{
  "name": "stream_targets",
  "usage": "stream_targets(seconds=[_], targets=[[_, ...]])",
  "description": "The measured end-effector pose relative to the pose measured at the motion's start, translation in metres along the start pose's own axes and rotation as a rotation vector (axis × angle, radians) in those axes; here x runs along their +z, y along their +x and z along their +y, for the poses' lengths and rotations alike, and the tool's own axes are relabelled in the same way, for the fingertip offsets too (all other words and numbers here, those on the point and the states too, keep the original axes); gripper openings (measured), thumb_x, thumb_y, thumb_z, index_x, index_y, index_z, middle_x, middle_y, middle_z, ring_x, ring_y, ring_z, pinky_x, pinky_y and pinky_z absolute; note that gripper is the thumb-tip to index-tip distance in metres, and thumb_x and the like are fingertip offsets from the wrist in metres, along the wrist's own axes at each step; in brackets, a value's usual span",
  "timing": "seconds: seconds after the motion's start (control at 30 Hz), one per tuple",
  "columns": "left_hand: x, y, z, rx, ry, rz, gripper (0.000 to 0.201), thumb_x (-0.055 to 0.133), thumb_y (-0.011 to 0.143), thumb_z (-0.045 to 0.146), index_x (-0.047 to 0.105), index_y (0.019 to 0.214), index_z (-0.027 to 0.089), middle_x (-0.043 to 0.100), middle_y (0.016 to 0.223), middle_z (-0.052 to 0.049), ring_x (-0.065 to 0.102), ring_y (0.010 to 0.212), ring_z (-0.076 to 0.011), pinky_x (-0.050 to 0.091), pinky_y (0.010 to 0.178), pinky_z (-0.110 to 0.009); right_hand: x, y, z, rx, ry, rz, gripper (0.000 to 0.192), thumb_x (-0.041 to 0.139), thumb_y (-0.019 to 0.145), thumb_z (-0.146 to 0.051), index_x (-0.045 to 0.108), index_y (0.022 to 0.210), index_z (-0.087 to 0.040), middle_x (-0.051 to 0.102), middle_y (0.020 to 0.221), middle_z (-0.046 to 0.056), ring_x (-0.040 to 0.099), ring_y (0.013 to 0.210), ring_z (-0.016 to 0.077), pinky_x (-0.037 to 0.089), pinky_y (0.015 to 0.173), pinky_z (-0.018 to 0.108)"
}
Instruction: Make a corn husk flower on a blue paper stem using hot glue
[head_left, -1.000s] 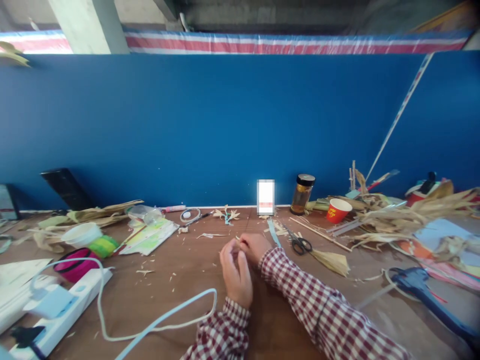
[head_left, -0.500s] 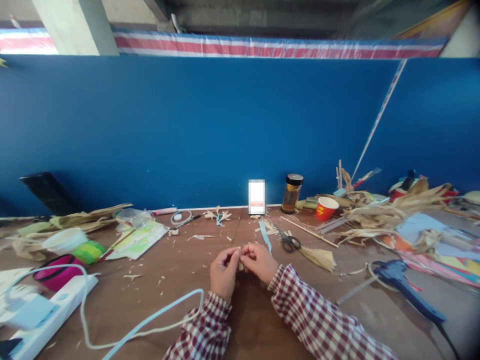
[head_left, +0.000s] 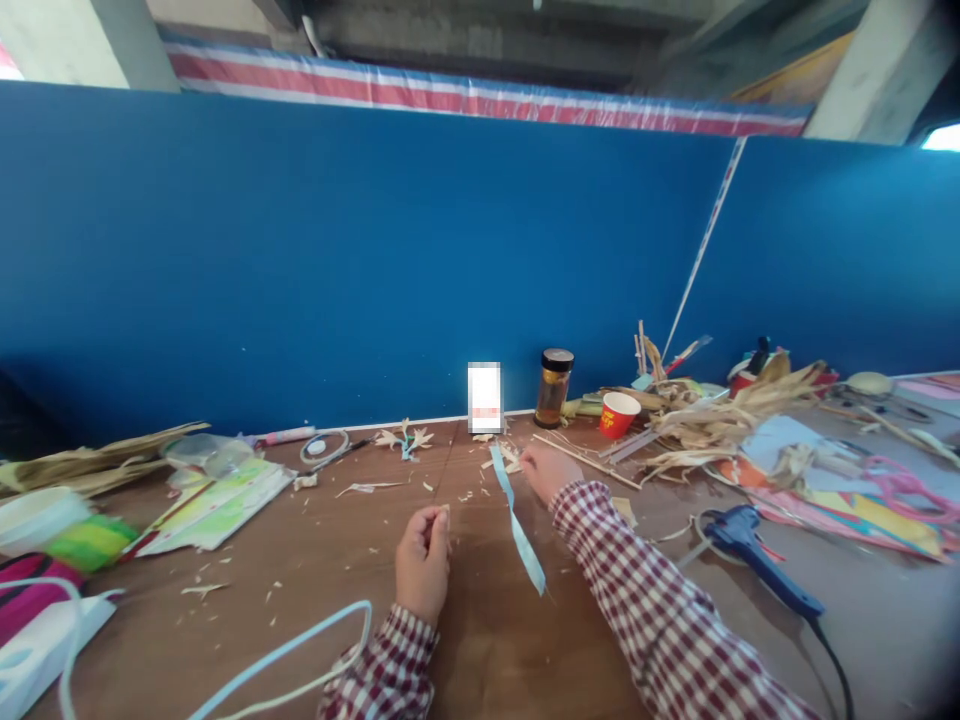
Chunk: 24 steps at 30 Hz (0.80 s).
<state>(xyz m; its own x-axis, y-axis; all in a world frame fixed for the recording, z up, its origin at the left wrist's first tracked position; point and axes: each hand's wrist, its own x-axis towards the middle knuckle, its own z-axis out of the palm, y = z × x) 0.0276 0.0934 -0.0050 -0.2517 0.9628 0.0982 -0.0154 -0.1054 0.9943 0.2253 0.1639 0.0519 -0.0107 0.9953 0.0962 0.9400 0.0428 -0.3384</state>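
The left hand (head_left: 422,560) pinches a small tan husk scrap (head_left: 444,510) near the middle of the brown wooden table (head_left: 337,560). Farther right, the right hand (head_left: 546,470) grips a pale blue ribbon strip (head_left: 517,525). Keeping the strip taut and untwisted would probably help.

red paper cup (head_left: 619,413) beside amber jar (head_left: 554,387); blue glue gun (head_left: 754,556) right.
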Motion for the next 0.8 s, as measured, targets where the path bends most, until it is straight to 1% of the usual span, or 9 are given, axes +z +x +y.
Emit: stream_targets(seconds=[0.1,0.23,0.33,0.43,0.53,0.63,0.7,0.8], targets=[[0.003,-0.002,0.001,0.01,0.026,-0.017,0.038,0.056,0.072,0.052,0.057,0.085,0.016,0.044,0.045,0.007,0.04,0.037,-0.0084,0.03,0.035,-0.017,-0.002,0.018,-0.001,0.004,-0.033,-0.036,0.022,0.044,0.085,-0.023,0.064,0.083,-0.017,0.065,0.085,0.008,0.059,0.08,0.0188,0.04,0.067,0.028],[0.004,-0.003,0.004,0.006,0.038,-0.01,0.042,0.056,0.071,0.054,0.059,0.086,0.015,0.047,0.046,0.006,0.04,0.036,-0.0083,0.031,0.036,-0.018,0.005,0.036,-0.011,0.008,-0.081,-0.073,0.021,0.046,0.084,-0.021,0.067,0.081,-0.017,0.067,0.086,0.01,0.06,0.082,0.0211,0.043,0.069,0.03],[0.003,-0.003,0.004,-0.002,0.033,-0.002,0.044,0.056,0.071,0.054,0.059,0.088,0.014,0.052,0.05,0.004,0.042,0.038,-0.0084,0.034,0.038,-0.019,0.013,0.046,-0.015,0.019,-0.11,-0.089,0.016,0.053,0.08,-0.02,0.068,0.079,-0.015,0.067,0.086,0.013,0.061,0.085,0.0254,0.044,0.071,0.033],[0.003,-0.003,0.003,-0.018,-0.01,-0.015,0.044,0.057,0.07,0.052,0.057,0.09,0.014,0.054,0.053,0.003,0.044,0.039,-0.0085,0.036,0.039,-0.02,0.019,0.051,-0.017,0.029,-0.122,-0.103,0.015,0.054,0.078,-0.014,0.068,0.076,-0.013,0.067,0.087,0.016,0.061,0.086,0.0282,0.045,0.071,0.035],[0.003,-0.003,0.002,-0.043,-0.049,-0.036,0.043,0.059,0.068,0.049,0.056,0.092,0.014,0.057,0.056,0.002,0.046,0.04,-0.0091,0.035,0.038,-0.02,0.02,0.052,-0.015,0.031,-0.104,-0.112,0.015,0.053,0.077,-0.012,0.068,0.075,-0.013,0.067,0.085,0.015,0.062,0.084,0.027,0.045,0.071,0.035],[0.005,-0.004,0.003,-0.061,-0.073,-0.049,0.042,0.06,0.068,0.046,0.055,0.094,0.013,0.059,0.059,0.001,0.049,0.042,-0.0094,0.036,0.038,-0.019,0.019,0.049,-0.01,0.01,-0.053,-0.119,0.014,0.053,0.078,-0.015,0.066,0.075,-0.016,0.066,0.083,0.011,0.061,0.081,0.0235,0.044,0.071,0.032],[0.006,-0.004,0.004,-0.072,-0.089,-0.054,0.042,0.061,0.067,0.044,0.054,0.095,0.013,0.059,0.06,0.0,0.05,0.043,-0.0097,0.037,0.038,-0.019,0.018,0.048,-0.006,-0.005,-0.01,-0.112,0.014,0.052,0.078,-0.016,0.065,0.076,-0.017,0.066,0.085,0.009,0.06,0.082,0.0214,0.044,0.071,0.03],[0.007,-0.005,0.007,-0.077,-0.11,-0.058,0.042,0.063,0.065,0.042,0.054,0.094,0.013,0.059,0.059,0.001,0.051,0.044,-0.0098,0.039,0.038,-0.019,0.018,0.046,0.001,-0.006,0.048,-0.086,0.013,0.05,0.078,-0.017,0.064,0.079,-0.016,0.065,0.087,0.009,0.059,0.083,0.0202,0.042,0.071,0.028]])
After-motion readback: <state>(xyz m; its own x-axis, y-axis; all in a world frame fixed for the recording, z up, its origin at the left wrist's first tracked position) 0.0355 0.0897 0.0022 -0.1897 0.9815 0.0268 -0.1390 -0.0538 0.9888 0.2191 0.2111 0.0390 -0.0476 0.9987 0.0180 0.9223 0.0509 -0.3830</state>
